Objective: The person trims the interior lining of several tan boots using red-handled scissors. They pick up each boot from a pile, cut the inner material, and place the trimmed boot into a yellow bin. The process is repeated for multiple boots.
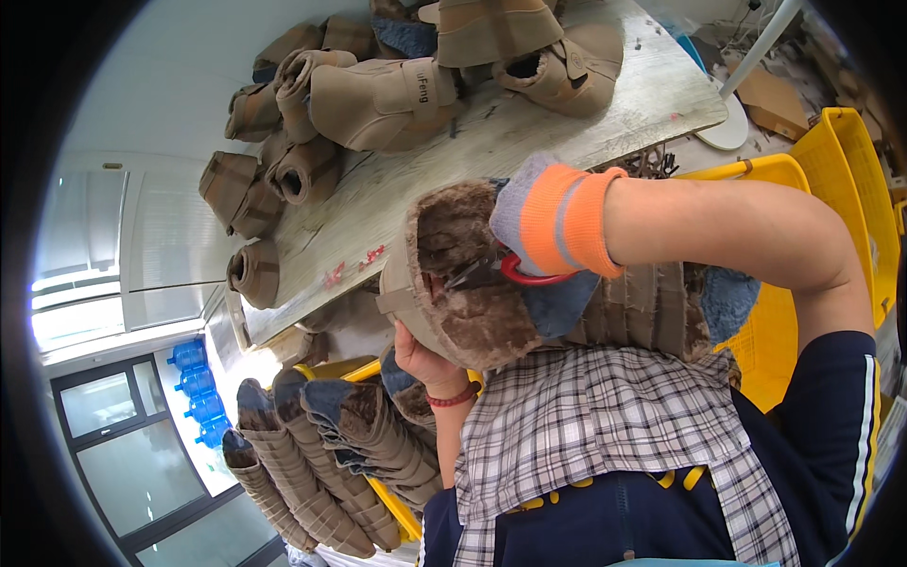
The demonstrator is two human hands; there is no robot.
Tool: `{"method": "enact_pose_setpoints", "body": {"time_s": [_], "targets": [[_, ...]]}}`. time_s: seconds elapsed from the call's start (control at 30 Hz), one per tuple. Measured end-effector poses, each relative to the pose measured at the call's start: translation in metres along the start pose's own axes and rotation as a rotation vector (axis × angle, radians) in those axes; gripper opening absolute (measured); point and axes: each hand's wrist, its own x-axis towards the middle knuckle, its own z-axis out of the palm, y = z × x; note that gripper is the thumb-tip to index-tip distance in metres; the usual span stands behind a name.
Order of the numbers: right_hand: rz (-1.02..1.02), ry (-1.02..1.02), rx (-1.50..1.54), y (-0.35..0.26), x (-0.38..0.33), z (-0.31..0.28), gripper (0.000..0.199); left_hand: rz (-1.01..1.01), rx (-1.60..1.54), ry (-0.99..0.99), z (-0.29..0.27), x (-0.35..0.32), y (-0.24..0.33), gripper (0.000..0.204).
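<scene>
A gloved right hand (534,213), grey with an orange cuff, is pushed into the fur-lined opening of a tan boot upper (472,283), gripping red-handled scissors (529,274) inside it. The bare left hand (420,354) cups the upper from below, fingers closed against it, above a checked apron (605,416). More tan uppers (378,99) lie on the wooden worktable (529,132) beyond; others are stacked in a yellow crate (321,463) at lower left.

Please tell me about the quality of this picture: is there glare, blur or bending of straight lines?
Head view: the window at left is overexposed and glaring; the table edge bends from fisheye distortion; black corners ring the frame; the gloved right hand and fur-lined boot look fairly sharp, slightly soft.
</scene>
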Motion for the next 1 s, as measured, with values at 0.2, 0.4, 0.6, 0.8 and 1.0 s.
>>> {"method": "enact_pose_setpoints", "body": {"time_s": [0.2,0.4,0.6,0.8,1.0], "targets": [[0.046,0.382,-0.199,0.021,-0.002,0.019,0.017,0.029,0.01,0.0,0.008,0.004,0.004,0.058],[0.018,0.469,-0.357,0.015,0.004,0.014,0.019,0.023,-0.006,0.0,0.022,0.01,0.008,0.052],[-0.001,0.513,-0.408,0.011,0.007,0.011,0.014,0.024,-0.024,0.004,0.027,0.008,0.01,0.05],[-0.029,0.497,-0.425,0.012,0.006,0.007,0.013,0.006,-0.135,-0.12,0.014,0.01,0.009,0.051],[-0.022,0.58,-0.428,0.014,0.007,0.011,0.014,0.01,-0.141,-0.125,0.018,0.01,0.009,0.052]]}}
